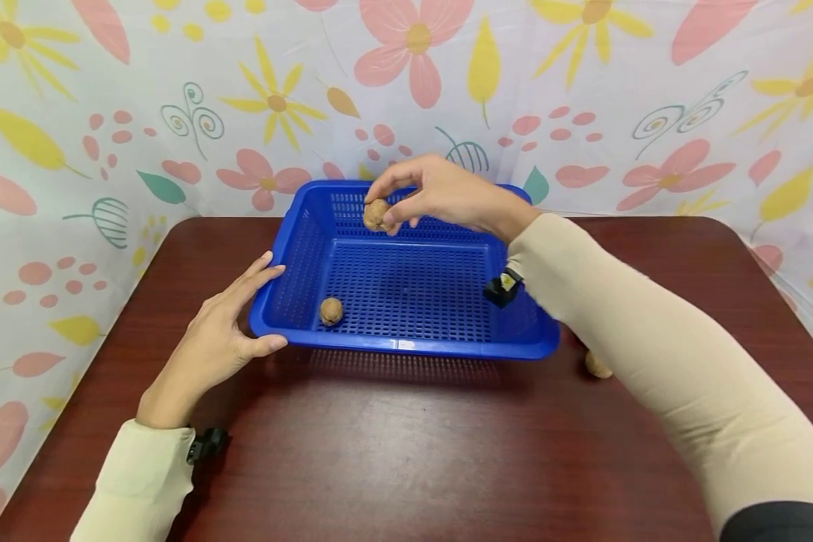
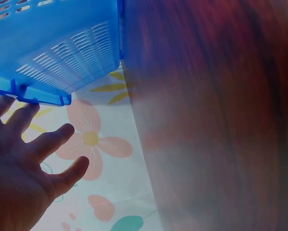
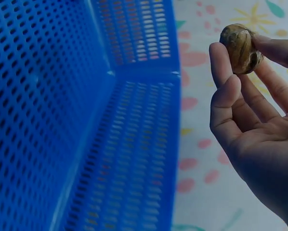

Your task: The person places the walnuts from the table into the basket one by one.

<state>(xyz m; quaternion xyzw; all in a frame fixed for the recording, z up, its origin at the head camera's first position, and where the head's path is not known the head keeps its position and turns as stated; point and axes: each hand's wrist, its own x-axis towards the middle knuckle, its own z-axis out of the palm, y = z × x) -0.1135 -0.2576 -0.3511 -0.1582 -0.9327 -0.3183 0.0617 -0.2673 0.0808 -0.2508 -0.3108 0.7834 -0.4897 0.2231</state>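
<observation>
Between thumb and fingertips, my right hand pinches a walnut above the far part of a blue plastic basket. The right wrist view shows this walnut close up, its brown ridged shell held at the fingertips. A second walnut lies on the basket floor, in the near left corner. My left hand is at the basket's left end, thumb and fingers spread along the rim. In the left wrist view, the fingers of that hand extend apart below the basket's edge.
Another walnut rests on the dark red-brown table to the right of the basket, partly covered by my right sleeve. A flower-patterned cloth hangs behind the table's far edge.
</observation>
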